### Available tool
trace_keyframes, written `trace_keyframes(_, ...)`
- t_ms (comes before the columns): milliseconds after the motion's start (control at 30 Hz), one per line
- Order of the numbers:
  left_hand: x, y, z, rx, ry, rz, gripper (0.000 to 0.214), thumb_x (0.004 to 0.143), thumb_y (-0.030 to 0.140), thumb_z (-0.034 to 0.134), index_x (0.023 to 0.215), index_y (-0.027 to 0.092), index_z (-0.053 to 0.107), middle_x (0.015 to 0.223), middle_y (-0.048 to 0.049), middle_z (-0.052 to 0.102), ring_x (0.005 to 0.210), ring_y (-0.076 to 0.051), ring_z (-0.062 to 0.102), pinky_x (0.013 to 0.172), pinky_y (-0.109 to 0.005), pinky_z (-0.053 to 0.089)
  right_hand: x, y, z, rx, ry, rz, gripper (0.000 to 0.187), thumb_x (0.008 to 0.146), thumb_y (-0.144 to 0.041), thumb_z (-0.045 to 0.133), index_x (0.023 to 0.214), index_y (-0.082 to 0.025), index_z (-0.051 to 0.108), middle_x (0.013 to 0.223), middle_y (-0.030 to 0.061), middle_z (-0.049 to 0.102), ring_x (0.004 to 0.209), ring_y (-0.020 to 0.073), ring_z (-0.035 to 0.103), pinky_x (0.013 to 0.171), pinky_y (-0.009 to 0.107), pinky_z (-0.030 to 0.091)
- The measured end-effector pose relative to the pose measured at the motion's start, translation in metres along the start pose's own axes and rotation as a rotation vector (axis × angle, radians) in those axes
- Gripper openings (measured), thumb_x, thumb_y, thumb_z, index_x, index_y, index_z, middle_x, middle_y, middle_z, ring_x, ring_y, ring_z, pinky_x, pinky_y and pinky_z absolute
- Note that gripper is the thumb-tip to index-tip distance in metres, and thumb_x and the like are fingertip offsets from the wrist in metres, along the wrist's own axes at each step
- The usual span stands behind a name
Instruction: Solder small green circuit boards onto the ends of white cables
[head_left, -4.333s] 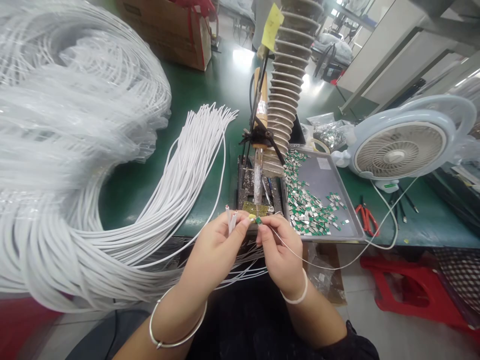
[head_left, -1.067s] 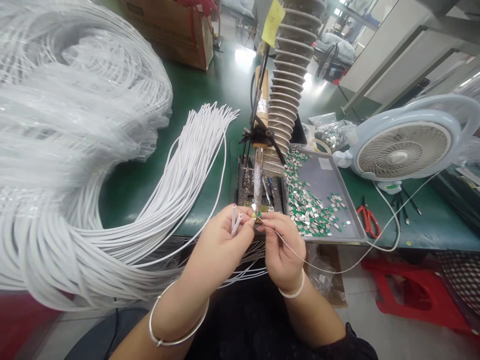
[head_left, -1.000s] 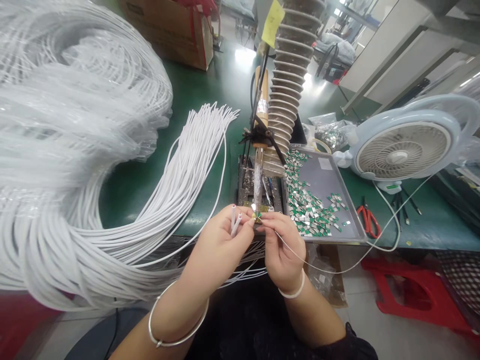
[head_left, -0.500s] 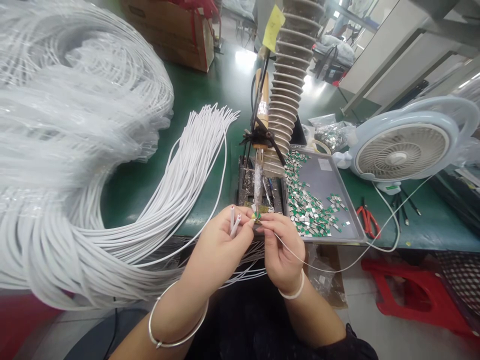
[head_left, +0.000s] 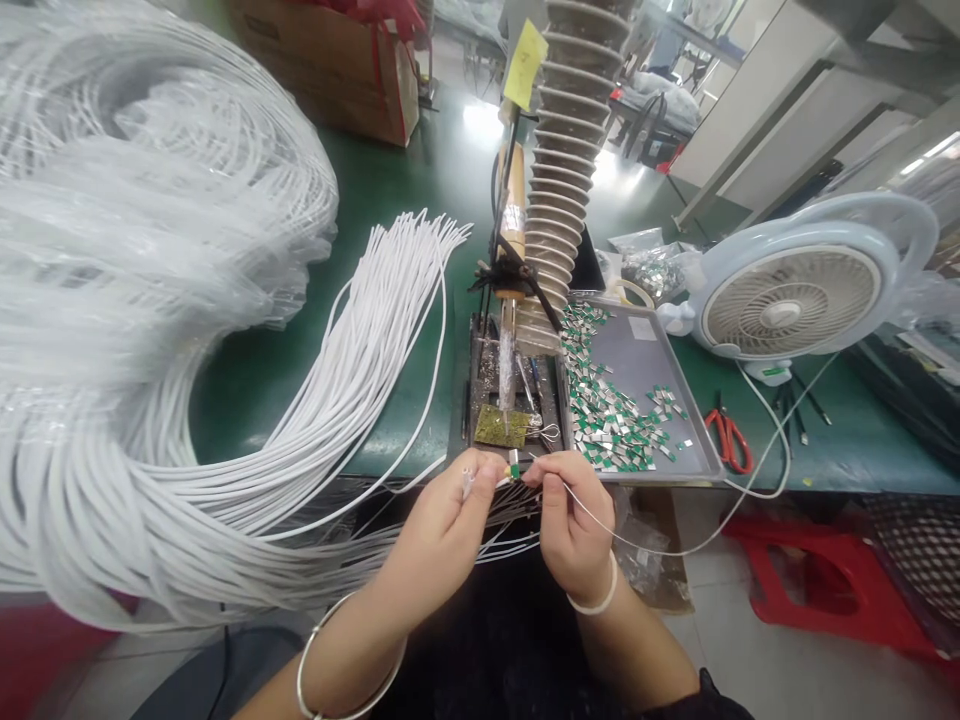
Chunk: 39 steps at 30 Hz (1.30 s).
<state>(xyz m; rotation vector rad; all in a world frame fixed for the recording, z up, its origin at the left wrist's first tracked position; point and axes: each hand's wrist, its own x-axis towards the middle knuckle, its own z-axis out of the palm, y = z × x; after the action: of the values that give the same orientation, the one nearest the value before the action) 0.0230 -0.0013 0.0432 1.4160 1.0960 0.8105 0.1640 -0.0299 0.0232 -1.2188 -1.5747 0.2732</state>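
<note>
My left hand [head_left: 442, 525] is closed around the ends of white cables [head_left: 468, 482] and pinches one of them against a small green circuit piece [head_left: 514, 468]. My right hand [head_left: 574, 520] is closed in a pinch on that same green piece, with a thin solder wire [head_left: 660, 545] running from its fingers off to the right. Both hands hover just off the table's front edge, below the tip of a fixed soldering iron [head_left: 507, 330] and a yellowish sponge [head_left: 501, 426].
Large white cable bundles [head_left: 150, 330] fill the left of the green table [head_left: 390, 200]. A metal tray [head_left: 652, 370] of small green pieces lies to the right, then red cutters [head_left: 726, 436] and a desk fan [head_left: 795, 295]. A ribbed extraction hose [head_left: 559, 160] hangs above the iron. Cardboard box [head_left: 337, 60] at the back.
Both hands have dropped away from the soldering iron tip toward me, still holding the cable ends and green piece together. The view has tilted slightly.
</note>
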Motion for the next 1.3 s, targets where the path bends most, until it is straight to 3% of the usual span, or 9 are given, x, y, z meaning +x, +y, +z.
trace_keyframes(167,-0.009,-0.003,0.003,0.179,0.059,0.094,0.022,0.090,0.028,0.037,0.087,0.021,0.058,0.099,-0.0082,0.061,0.095,-0.021,0.056,0.086,-0.032,0.041,0.001,0.003,-0.015,-0.082,0.030,0.019,0.027,0.087,-0.006,0.040,0.103,-0.021,0.055,0.074,0.0013,0.059,0.067,0.0134,0.059,0.063,0.029,0.051)
trace_keyframes(300,-0.010,-0.002,0.001,0.192,0.023,0.030,0.023,0.091,0.033,0.037,0.089,0.021,0.056,0.083,-0.0044,0.059,0.078,-0.020,0.056,0.073,-0.031,0.043,0.017,0.012,-0.028,-0.295,0.059,0.012,0.021,0.088,-0.010,0.042,0.099,-0.021,0.056,0.080,0.0031,0.061,0.074,0.0149,0.059,0.068,0.031,0.050)
trace_keyframes(400,-0.007,-0.003,-0.001,0.051,-0.077,-0.089,0.025,0.089,0.040,0.041,0.077,0.021,0.052,0.066,0.0014,0.049,0.063,-0.015,0.047,0.061,-0.027,0.040,0.032,0.026,-0.036,-0.462,0.005,0.038,0.017,0.088,-0.015,0.043,0.096,-0.019,0.057,0.085,0.0061,0.062,0.080,0.0185,0.058,0.073,0.035,0.049)
trace_keyframes(500,-0.004,-0.007,-0.003,-0.184,-0.154,-0.158,0.022,0.085,0.042,0.050,0.081,0.021,0.053,0.065,0.0035,0.046,0.058,-0.012,0.040,0.058,-0.025,0.037,0.044,0.042,-0.040,-0.583,-0.106,0.088,0.016,0.085,-0.015,0.043,0.092,-0.017,0.058,0.085,0.0083,0.063,0.081,0.0214,0.057,0.073,0.037,0.047)
trace_keyframes(700,-0.002,-0.013,-0.002,-0.567,-0.150,-0.170,0.016,0.084,0.038,0.056,0.086,0.023,0.059,0.073,0.0005,0.050,0.062,-0.012,0.041,0.060,-0.026,0.037,0.053,0.054,-0.038,-0.708,-0.256,0.117,0.019,0.080,-0.010,0.043,0.085,-0.017,0.059,0.081,0.0094,0.062,0.078,0.0229,0.054,0.070,0.036,0.043)
trace_keyframes(867,0.000,-0.016,0.001,-0.620,-0.121,-0.162,0.015,0.084,0.035,0.057,0.086,0.021,0.059,0.068,0.0019,0.048,0.063,-0.011,0.041,0.060,-0.026,0.035,0.049,0.051,-0.039,-0.667,-0.217,0.077,0.020,0.082,-0.011,0.040,0.086,-0.016,0.059,0.080,0.0089,0.061,0.079,0.0222,0.055,0.071,0.036,0.044)
trace_keyframes(1100,0.004,-0.019,0.006,-0.698,-0.043,-0.200,0.018,0.076,0.028,0.067,0.072,0.019,0.052,0.068,0.0028,0.058,0.061,-0.009,0.048,0.063,-0.024,0.035,0.043,0.033,-0.038,-0.485,-0.077,-0.020,0.016,0.088,-0.013,0.041,0.090,-0.018,0.056,0.081,0.0055,0.059,0.077,0.0179,0.056,0.072,0.034,0.046)
trace_keyframes(1300,0.006,-0.012,0.010,-0.752,-0.004,-0.214,0.021,0.075,0.027,0.068,0.069,0.019,0.049,0.056,0.0064,0.049,0.051,-0.007,0.039,0.053,-0.020,0.028,0.031,0.008,-0.025,-0.209,-0.111,-0.044,0.017,0.085,-0.007,0.046,0.090,-0.020,0.055,0.082,0.0025,0.058,0.079,0.0151,0.056,0.073,0.031,0.047)
